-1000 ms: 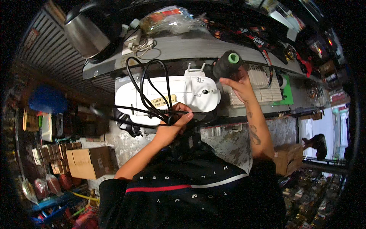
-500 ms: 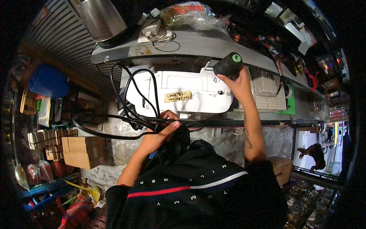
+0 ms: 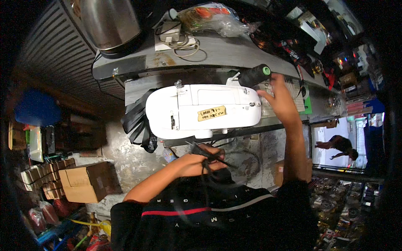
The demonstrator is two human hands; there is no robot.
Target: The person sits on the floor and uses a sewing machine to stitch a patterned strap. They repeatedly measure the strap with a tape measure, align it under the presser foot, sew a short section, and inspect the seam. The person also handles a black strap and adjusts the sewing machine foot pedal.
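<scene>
A white sewing machine (image 3: pixel 243 100) with a yellow handwritten label (image 3: pixel 211 113) lies before me on the lower shelf. At its far right end a cone of black thread (image 3: pixel 253 76) with a green core leans over, tilted. My right hand (image 3: pixel 281 100) is just right of the cone, fingers spread and slightly blurred, holding nothing. Close to my chest, my left hand (image 3: pixel 205 163) is closed around a black cable (image 3: pixel 217 160). The cable's loops are smeared by motion. Folded black straps (image 3: pixel 140 123) lie by the machine's left end.
On the upper grey counter (image 3: pixel 138 62) stand a steel kettle (image 3: pixel 109 27), an adapter with coiled cord (image 3: pixel 171 35) and plastic bags (image 3: pixel 213 19). A cardboard box (image 3: pixel 81 182) is at lower left. Another person (image 3: pixel 340 145) is visible far right, beyond the opening.
My right hand has let go of the thread cone, which now rests behind the machine's right end. My left hand has drawn the cable off the machine's left side, toward my chest.
</scene>
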